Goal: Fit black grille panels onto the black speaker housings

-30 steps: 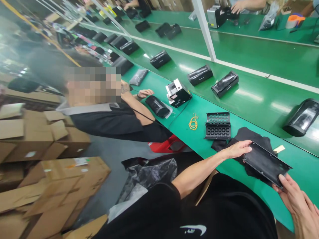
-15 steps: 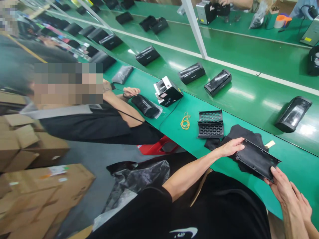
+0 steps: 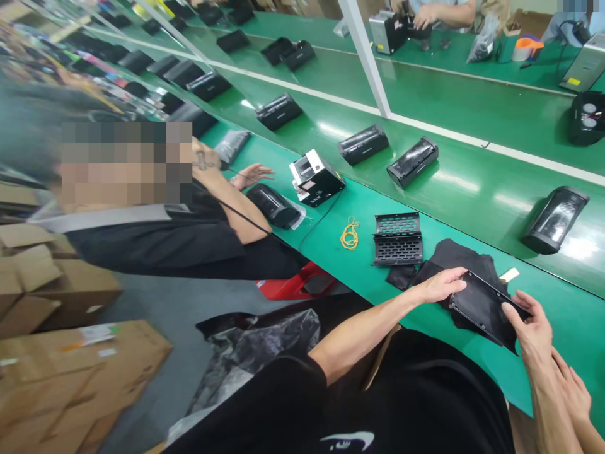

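Note:
My left hand (image 3: pixel 443 285) grips the left end of a black curved panel (image 3: pixel 489 310), thumb on its inner face. On the panel's right end, my right hand (image 3: pixel 534 318) closes with the thumb pressed inside and fingers behind the far edge. Small tabs or screw points line the panel's long edges. Under and behind it lies a pile of black cloth pieces (image 3: pixel 449 255) on the green table. Left of the cloth rest two black slotted grilles (image 3: pixel 397 249), one behind the other.
Black cylindrical speakers (image 3: pixel 555 219) lie along the green line (image 3: pixel 510 157). A yellow cord (image 3: pixel 350 234) and a white-and-black device (image 3: pixel 316 178) sit to the left. A co-worker bends over a speaker there. Another person's hand (image 3: pixel 571 388) shows beside my right forearm. Cartons (image 3: pixel 85 372) stand lower left.
My right hand has moved up along the panel's right end, its thumb now further inside. The panel is tilted differently. The co-worker's hand at the left has opened and lifted from the speaker.

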Available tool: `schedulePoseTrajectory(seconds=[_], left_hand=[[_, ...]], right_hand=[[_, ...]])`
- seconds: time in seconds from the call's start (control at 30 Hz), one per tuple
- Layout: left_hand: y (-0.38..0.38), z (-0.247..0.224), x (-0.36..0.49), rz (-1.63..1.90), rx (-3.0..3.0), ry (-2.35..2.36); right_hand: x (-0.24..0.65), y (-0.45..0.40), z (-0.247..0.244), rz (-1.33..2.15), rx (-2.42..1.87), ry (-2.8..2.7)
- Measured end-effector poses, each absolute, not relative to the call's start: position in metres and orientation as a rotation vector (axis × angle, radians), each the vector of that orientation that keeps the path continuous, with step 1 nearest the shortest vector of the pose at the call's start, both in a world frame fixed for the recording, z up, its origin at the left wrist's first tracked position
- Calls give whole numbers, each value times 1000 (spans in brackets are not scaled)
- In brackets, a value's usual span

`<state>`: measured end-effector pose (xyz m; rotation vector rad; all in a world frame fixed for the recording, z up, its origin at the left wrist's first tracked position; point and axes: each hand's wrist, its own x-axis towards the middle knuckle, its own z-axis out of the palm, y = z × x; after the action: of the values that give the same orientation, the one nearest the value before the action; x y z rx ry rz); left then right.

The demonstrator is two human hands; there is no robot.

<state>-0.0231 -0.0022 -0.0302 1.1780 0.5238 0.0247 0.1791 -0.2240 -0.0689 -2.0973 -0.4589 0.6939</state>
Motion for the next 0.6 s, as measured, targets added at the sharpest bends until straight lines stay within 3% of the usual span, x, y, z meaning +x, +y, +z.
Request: schedulePoseTrajectory(seconds=[0.6], left_hand=[[-7,-29,-17,54,1144,529]], right_hand=[[175,-216,-36,513,-2193,-734]])
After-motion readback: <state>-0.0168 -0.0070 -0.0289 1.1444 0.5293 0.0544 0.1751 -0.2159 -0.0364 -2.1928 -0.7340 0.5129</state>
